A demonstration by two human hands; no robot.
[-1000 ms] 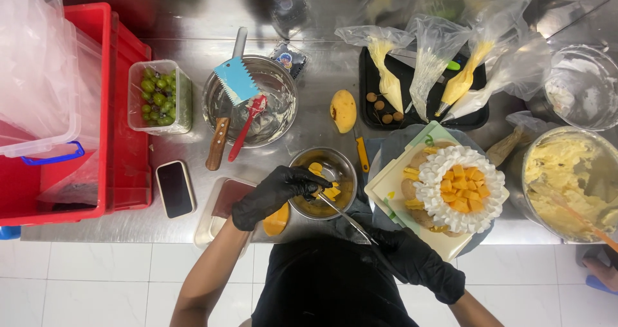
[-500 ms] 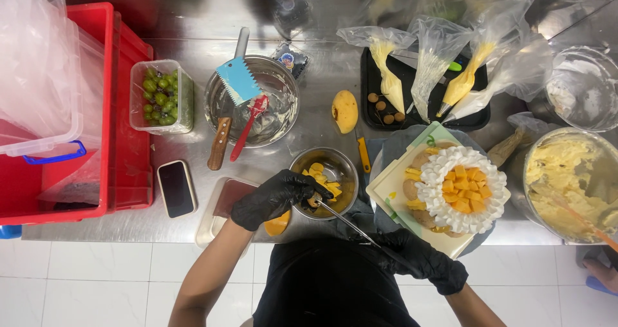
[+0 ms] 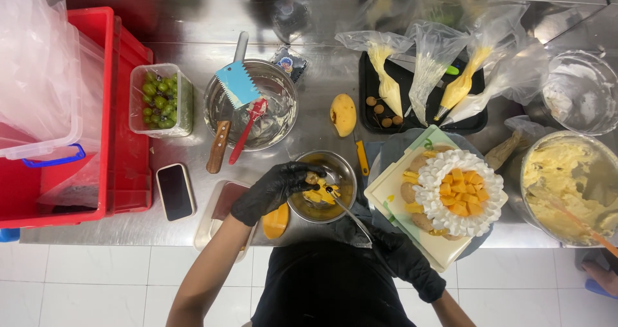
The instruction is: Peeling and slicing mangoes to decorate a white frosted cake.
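Note:
My left hand, in a black glove, reaches into a small steel bowl of yellow mango pieces and pinches a small brown round piece over it. My right hand, also black-gloved, sits at the counter's near edge and holds a long metal utensil whose tip rests in the same bowl. Just right of the bowl stands a cake ringed with white cream and topped with mango cubes, on a pale board.
A larger steel bowl holds a blue scraper, a red spatula and a wooden-handled tool. Nearby are a tub of green grapes, a phone, a red crate, a mango half, piping bags on a black tray, and cream bowls.
My left hand has slid right from the bowl's left rim into the bowl and now pinches a brown piece. My right hand and the utensil have barely shifted.

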